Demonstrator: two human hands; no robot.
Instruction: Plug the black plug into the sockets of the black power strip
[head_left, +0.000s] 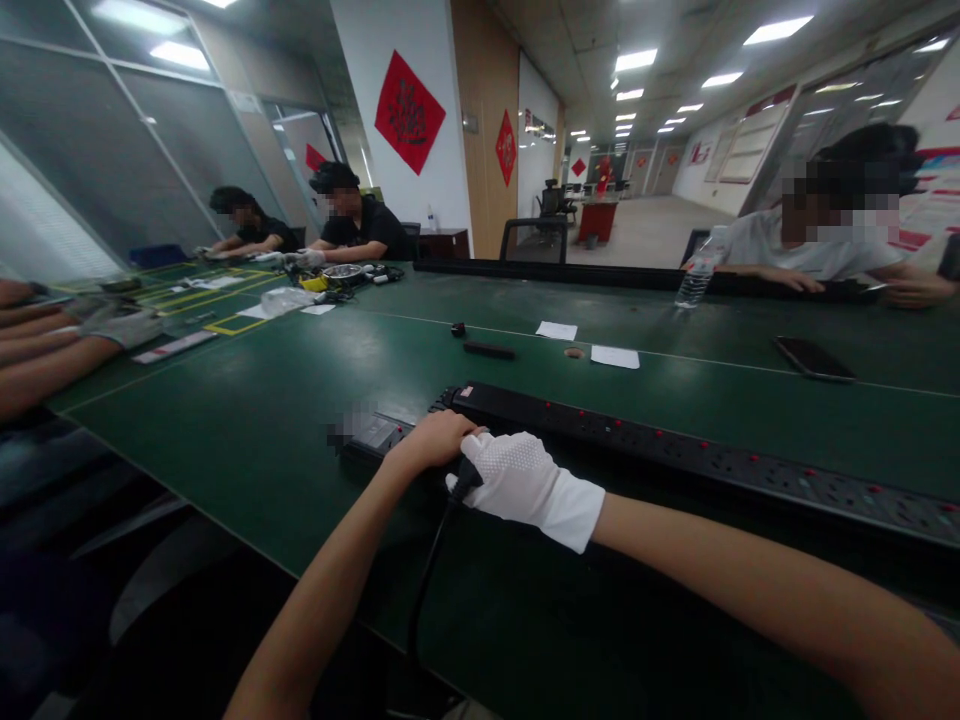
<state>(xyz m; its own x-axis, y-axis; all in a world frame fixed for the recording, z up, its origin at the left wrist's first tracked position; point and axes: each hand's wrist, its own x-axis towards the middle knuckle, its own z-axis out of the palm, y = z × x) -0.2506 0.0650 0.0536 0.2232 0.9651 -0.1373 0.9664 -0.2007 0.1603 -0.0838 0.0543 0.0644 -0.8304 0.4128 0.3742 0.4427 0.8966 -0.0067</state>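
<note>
My right hand (517, 475), in a white dotted glove, is closed around a black power plug (466, 478). The black cable (427, 570) hangs from it over the table's near edge. Bare and bent at the fingers, my left hand (439, 438) meets the gloved fingertips; what it grips is hidden. Just beyond both hands lies a long black power strip (660, 445) with a row of sockets and small red switches, stretching off to the right. To the left of my left hand sits a black boxy device (367, 435), partly blurred out.
The green table (247, 400) carries a black bar (489, 350), white paper slips (615, 357), a phone (814, 358) and a water bottle (701, 270). Co-workers sit at the far left and right. A gloved co-worker's hand (131, 325) rests at left, near yellow-taped areas.
</note>
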